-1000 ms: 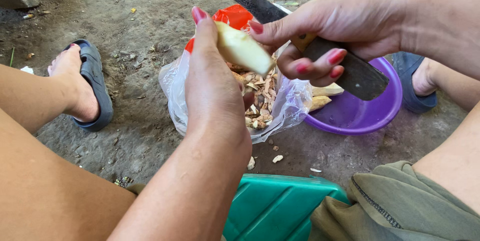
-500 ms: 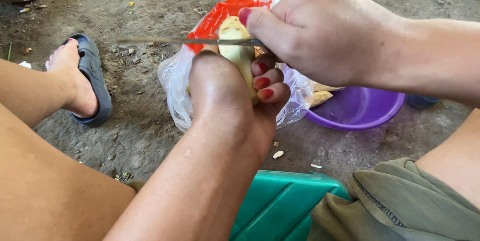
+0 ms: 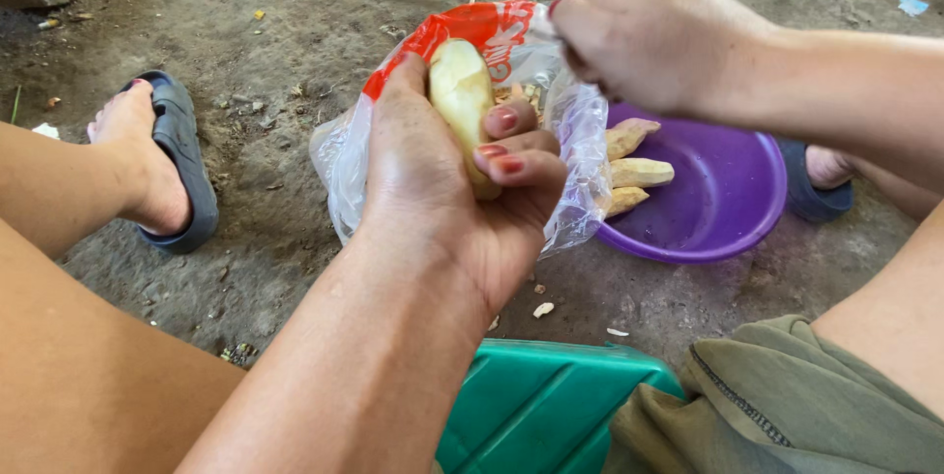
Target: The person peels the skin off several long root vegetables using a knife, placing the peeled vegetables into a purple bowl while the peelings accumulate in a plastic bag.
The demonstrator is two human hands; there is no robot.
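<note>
My left hand (image 3: 442, 189) grips a pale, peeled root (image 3: 460, 90) upright, with the fingers wrapped round its lower half. It is held over a clear plastic bag with a red top (image 3: 580, 130) that holds peel scraps. My right hand (image 3: 659, 36) is a closed fist just right of the root's tip, above the bag. The knife it held in the earlier frames is hidden inside the fist and behind the hand.
A purple bowl (image 3: 728, 199) with three peeled roots (image 3: 639, 172) sits on the dirt ground right of the bag. A green plastic stool (image 3: 541, 405) is under me. My feet in dark sandals (image 3: 182, 154) flank the bag. Peel bits (image 3: 542, 309) lie on the ground.
The right hand has drawn the knife up and to the right, off the root; the long blade that lay across the root is out of sight now. The left hand has turned the root more upright.
</note>
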